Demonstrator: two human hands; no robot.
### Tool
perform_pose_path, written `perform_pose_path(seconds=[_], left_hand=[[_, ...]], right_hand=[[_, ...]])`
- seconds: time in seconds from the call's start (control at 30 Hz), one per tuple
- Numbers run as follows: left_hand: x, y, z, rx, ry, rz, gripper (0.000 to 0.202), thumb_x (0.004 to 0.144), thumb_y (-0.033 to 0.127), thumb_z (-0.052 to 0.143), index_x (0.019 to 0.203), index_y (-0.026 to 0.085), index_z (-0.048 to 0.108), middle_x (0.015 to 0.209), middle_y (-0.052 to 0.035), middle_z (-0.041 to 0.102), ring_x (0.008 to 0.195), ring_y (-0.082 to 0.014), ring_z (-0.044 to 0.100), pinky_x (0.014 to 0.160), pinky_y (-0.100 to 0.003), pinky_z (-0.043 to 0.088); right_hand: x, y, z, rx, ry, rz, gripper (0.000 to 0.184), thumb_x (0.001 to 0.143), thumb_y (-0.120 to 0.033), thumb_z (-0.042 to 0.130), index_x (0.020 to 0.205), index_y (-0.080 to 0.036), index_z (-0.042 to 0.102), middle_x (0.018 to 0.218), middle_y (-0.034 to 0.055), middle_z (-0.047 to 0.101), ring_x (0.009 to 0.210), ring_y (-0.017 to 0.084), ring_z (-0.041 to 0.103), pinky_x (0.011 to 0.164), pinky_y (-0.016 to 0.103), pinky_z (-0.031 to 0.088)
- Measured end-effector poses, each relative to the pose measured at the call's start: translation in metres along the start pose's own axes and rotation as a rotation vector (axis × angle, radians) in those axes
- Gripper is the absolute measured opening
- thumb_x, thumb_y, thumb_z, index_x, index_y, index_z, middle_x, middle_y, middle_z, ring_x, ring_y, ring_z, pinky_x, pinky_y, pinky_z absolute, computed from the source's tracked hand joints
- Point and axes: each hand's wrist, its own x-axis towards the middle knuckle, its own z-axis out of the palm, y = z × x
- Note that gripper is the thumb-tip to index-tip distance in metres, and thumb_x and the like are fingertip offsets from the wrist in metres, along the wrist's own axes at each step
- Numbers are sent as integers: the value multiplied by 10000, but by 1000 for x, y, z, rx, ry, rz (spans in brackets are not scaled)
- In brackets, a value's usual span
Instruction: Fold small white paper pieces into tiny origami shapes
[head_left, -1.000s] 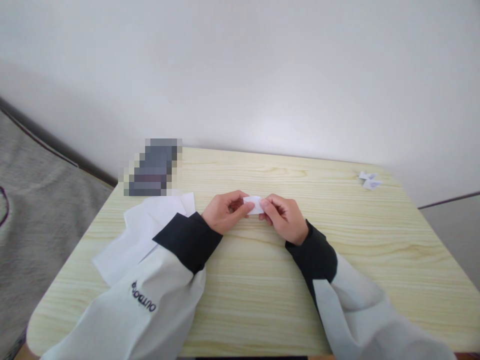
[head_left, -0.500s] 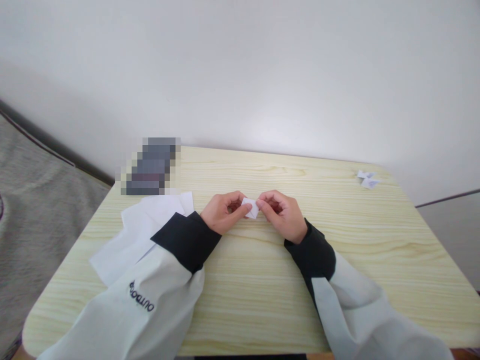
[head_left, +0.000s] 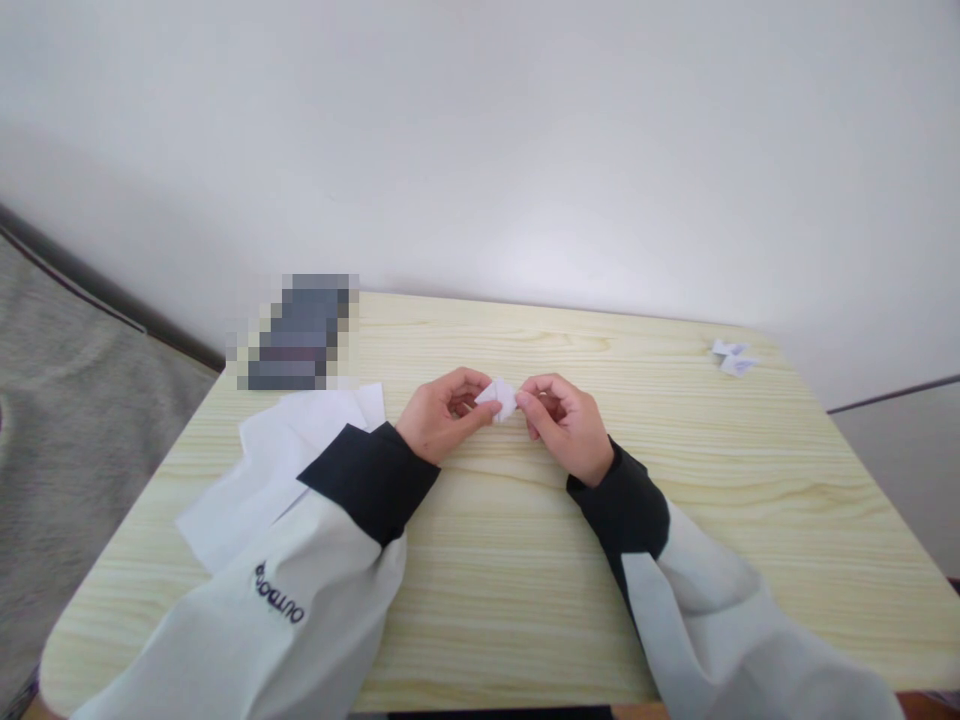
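Observation:
A small folded piece of white paper is held above the middle of the table. My left hand pinches it from the left, thumb on top and fingers behind. At its right edge, the thumb and forefinger of my right hand are closed on a corner of the same paper. Creases and angled flaps show on the paper, though its exact shape is too small to make out.
White paper sheets overlap at the left, partly under my left sleeve. Behind them lies a dark, pixelated flat object. Small folded paper pieces rest at the far right of the wooden table. A white wall stands behind.
The folded paper has turned in my fingers and its outline has changed from a near-square to an angular, flapped shape. Both hands stay in nearly the same place.

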Motion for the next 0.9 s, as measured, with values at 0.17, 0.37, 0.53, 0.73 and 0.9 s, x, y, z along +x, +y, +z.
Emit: perform_pose_path(seconds=[0.17, 0.37, 0.53, 0.73, 0.9], left_hand=[[1, -2, 0, -18, 88, -9, 293, 709, 362, 639, 879, 138, 557, 660, -6, 616, 572, -115, 589, 520, -219, 446], [0, -1, 0, 56, 57, 21, 263, 741, 352, 613, 888, 134, 603, 696, -20, 635, 588, -110, 579, 552, -220, 452], [1, -1, -1, 106, 48, 51, 276, 721, 346, 638, 898, 136, 604, 808, -41, 657, 707, -134, 592, 609, -228, 465], [0, -3, -4, 245, 95, 103, 220, 738, 346, 626, 817, 140, 636, 706, -7, 630, 616, -107, 533, 618, -234, 434], [0, -4, -4, 260, 91, 111, 214, 735, 346, 622, 800, 143, 636, 666, 3, 617, 594, -106, 520, 601, -231, 426]], right_hand=[[-1, 3, 0, -38, -30, -9, 196, 822, -377, 552, 840, -187, 509, 535, -47, 513, 438, 75, 484, 423, 198, 358], [-1, 7, 2, 50, -5, -53, 302, 789, -295, 587, 1032, -216, 425, 826, -15, 572, 462, 36, 465, 414, 176, 340], [0, 6, 0, -11, 16, -92, 256, 819, -276, 554, 1063, -210, 509, 830, -1, 573, 472, 43, 455, 433, 194, 362], [0, 3, -2, -107, 7, -123, 247, 812, -261, 556, 1051, -197, 558, 778, -6, 591, 464, 47, 447, 429, 193, 355], [0, 3, -1, -122, 5, -110, 214, 788, -278, 579, 975, -173, 564, 701, -13, 592, 445, 51, 465, 419, 182, 361]])
